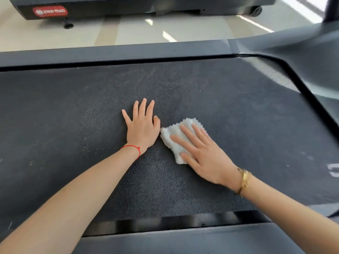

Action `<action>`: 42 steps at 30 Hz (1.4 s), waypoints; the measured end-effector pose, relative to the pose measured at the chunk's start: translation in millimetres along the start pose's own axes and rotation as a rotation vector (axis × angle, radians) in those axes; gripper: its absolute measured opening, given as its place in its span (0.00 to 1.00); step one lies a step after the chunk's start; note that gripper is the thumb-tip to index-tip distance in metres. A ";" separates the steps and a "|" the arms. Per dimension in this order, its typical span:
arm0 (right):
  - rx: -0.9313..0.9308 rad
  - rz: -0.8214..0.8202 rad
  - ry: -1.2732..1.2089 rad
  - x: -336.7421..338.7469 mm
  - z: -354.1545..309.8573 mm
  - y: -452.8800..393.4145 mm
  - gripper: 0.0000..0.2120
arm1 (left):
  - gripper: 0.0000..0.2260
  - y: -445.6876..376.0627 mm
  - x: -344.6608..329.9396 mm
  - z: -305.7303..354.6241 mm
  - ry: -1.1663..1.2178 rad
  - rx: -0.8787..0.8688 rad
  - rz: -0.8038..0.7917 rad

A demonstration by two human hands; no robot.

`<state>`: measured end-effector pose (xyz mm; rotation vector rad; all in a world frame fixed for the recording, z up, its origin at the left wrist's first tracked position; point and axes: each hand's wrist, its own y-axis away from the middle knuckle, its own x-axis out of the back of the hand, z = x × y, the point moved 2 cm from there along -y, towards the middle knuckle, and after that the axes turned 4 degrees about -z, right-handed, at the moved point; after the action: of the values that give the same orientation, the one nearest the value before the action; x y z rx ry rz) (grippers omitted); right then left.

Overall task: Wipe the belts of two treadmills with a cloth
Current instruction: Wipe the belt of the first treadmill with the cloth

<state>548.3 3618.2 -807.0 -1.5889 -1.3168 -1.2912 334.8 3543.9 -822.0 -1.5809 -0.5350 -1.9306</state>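
1 cloth (177, 138) half-hidden under right hand (205, 156) | belt (73, 116) edges cropped

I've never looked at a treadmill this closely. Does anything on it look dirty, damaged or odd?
Nothing looks broken. The belt shows pale scuffs and specks at its left and a dusty light patch near the far right corner. The right hand presses a white cloth flat; the left hand rests beside it.

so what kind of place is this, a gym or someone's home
Most likely a gym or fitness showroom, though a home can't be ruled out. A treadmill belt fills the view, a second treadmill stands beyond it, and pale hard flooring lies between them.
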 end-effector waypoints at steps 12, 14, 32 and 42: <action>-0.336 0.023 0.009 9.7 9.4 18.8 0.25 | 0.25 7.5 2.9 2.6 -0.003 -0.023 -0.030; -0.228 -0.034 0.027 0.3 -23.7 38.8 0.25 | 0.25 11.3 4.3 6.8 -0.002 -0.026 -0.049; -0.861 0.170 0.035 20.2 65.0 130.7 0.26 | 0.25 34.8 -11.5 112.6 0.063 -0.129 -0.108; -0.636 0.172 0.007 22.5 106.8 121.0 0.25 | 0.25 1.8 -21.3 132.8 0.033 -0.078 -0.098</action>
<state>692.5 3694.0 -803.9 -2.0589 -0.7679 -1.7013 437.2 3630.7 -814.0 -1.5948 -0.5389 -2.0692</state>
